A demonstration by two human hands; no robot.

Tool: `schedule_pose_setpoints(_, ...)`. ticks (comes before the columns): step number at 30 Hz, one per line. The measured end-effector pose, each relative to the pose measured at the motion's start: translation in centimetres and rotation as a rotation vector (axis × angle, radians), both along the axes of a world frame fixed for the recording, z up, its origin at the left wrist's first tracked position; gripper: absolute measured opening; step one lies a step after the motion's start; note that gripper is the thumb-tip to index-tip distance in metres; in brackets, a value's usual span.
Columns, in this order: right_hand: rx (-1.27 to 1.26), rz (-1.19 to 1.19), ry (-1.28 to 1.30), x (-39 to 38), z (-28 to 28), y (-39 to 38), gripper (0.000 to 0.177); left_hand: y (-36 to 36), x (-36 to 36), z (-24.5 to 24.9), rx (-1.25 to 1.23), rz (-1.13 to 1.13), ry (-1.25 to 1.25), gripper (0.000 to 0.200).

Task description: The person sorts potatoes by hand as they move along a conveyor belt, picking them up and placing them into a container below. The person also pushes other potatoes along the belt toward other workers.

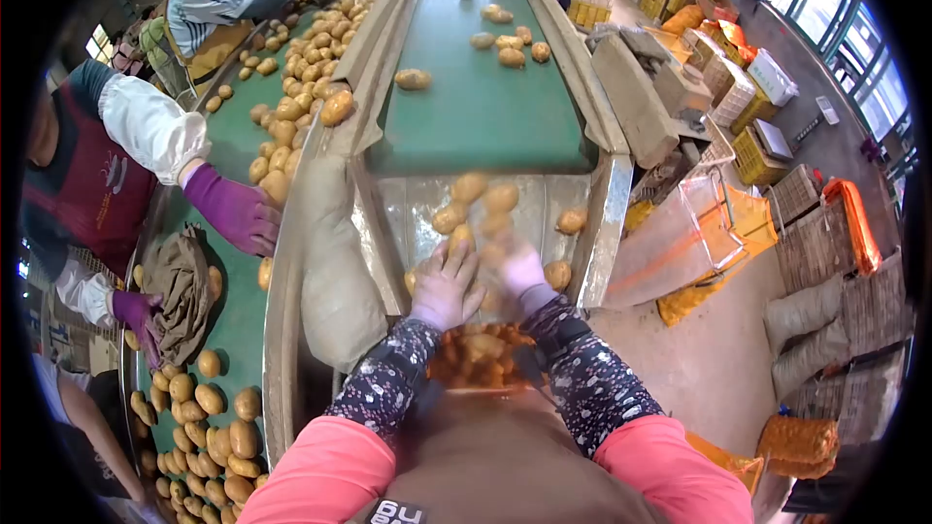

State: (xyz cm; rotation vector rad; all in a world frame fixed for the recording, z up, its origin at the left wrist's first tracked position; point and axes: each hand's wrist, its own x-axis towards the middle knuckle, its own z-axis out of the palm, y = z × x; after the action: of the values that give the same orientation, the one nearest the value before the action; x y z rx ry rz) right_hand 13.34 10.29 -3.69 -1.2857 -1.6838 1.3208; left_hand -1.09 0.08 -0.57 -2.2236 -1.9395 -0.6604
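Note:
My left hand [445, 283] and my right hand [517, 270], both in pink gloves, reach onto a metal chute [408, 209] at the end of a green conveyor belt [466, 107]. Potatoes [485, 199] tumble down the chute toward my hands. Both hands rest among the moving potatoes with fingers spread; motion blur hides whether either one grips a potato. Below my wrists an orange mesh sack [478, 354] holds several potatoes.
A second belt [238, 146] at left carries many potatoes, with other workers in purple gloves [233, 212] along it. A beige sack [335, 272] lies between the belts. Crates [752, 150], orange sacks [849, 223] and filled bags [801, 315] stand on the floor at right.

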Motion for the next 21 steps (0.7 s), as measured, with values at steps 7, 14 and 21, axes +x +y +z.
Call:
schedule_pose_setpoints(7, -0.910, 0.065, 0.954, 1.2, 9.4, -1.7, 0.043, 0.0, 0.1, 0.8, -0.060, -0.345, 0.162, 0.043)
schedule_pose_setpoints(14, -1.095, 0.169, 0.979, 2.2, 7.5, -2.1, 0.048, 1.0, 0.3, -0.3, -0.201, -0.597, 0.224, 0.038)
schedule_pose_setpoints(21, -1.004, 0.237, 0.854, 4.1, 8.6, -4.0, 0.037, 1.0, 0.9, 2.5, -0.388, -0.566, 0.222, 0.025)
